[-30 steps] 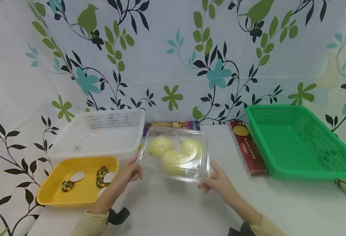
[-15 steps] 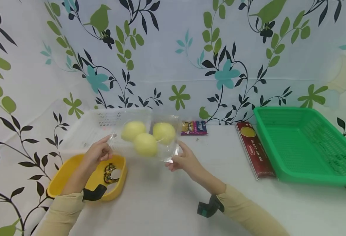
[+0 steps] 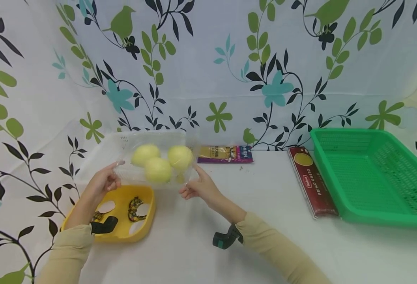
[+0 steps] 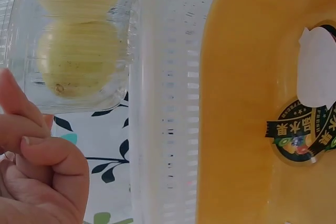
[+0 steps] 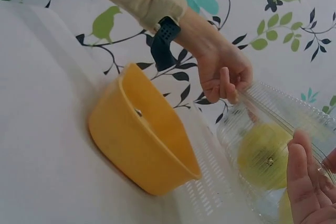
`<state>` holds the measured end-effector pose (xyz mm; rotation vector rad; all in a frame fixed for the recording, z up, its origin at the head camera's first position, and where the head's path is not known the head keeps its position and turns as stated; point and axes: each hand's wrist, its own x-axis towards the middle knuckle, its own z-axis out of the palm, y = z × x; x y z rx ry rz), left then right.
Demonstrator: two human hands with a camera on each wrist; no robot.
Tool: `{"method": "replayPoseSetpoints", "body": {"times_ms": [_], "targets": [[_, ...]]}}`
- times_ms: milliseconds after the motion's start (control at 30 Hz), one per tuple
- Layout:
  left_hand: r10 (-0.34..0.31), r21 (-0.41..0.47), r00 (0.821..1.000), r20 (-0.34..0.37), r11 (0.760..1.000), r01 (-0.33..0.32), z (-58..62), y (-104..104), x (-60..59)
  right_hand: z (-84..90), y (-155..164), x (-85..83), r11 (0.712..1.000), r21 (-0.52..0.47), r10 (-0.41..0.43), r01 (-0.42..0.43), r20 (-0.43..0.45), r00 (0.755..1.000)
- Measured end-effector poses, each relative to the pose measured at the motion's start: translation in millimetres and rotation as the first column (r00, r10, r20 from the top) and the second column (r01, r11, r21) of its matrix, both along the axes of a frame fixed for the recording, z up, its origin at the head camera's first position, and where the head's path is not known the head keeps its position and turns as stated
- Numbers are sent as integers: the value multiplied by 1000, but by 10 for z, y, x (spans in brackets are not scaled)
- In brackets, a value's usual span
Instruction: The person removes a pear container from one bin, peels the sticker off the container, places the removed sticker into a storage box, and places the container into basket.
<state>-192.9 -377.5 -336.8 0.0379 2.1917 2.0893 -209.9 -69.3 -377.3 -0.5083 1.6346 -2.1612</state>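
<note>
A clear plastic clamshell box (image 3: 156, 165) with three pale yellow round fruits (image 3: 157, 169) hangs in the air over the white basket (image 3: 98, 159). My left hand (image 3: 103, 182) pinches its left edge and my right hand (image 3: 198, 186) pinches its right edge. In the left wrist view the box (image 4: 79, 45) shows above my curled fingers (image 4: 42, 166), next to the basket's wall (image 4: 168, 129). The right wrist view shows the box (image 5: 268, 145), the other hand (image 5: 223, 72) on its far side, and my fingertips (image 5: 307, 182) at its near edge.
A yellow tray (image 3: 123, 232) with round stickers lies in front of the white basket. A purple and yellow packet (image 3: 226, 154) lies at the back wall. A red pasta box (image 3: 311, 181) sits beside a green basket (image 3: 371, 173) at the right.
Both hands have carried the clamshell box left and back, from the middle of the table to above the white basket. The packet behind it has come into view.
</note>
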Motion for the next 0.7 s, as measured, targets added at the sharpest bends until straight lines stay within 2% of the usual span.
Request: {"method": "replayPoseSetpoints", "body": {"times_ms": [233,500,600,700], "targets": [[28,51,1000,7,998,-28,-13,-48,-50,-53,-74,-85,1000,-8,5,-5,-9,1000],[98,29,995,-15,995,-98,16,-131,-131,-67,-239,-272,1000,-16,3,-4,-9,1000],[116,76,993,5,990,-116,46,-169,-158,-38,-315,-331,999,-33,1,0,13,1000],[123,179,991,51,975,-130,101,-209,-183,-2,-405,-353,999,-37,-21,22,31,999]]}}
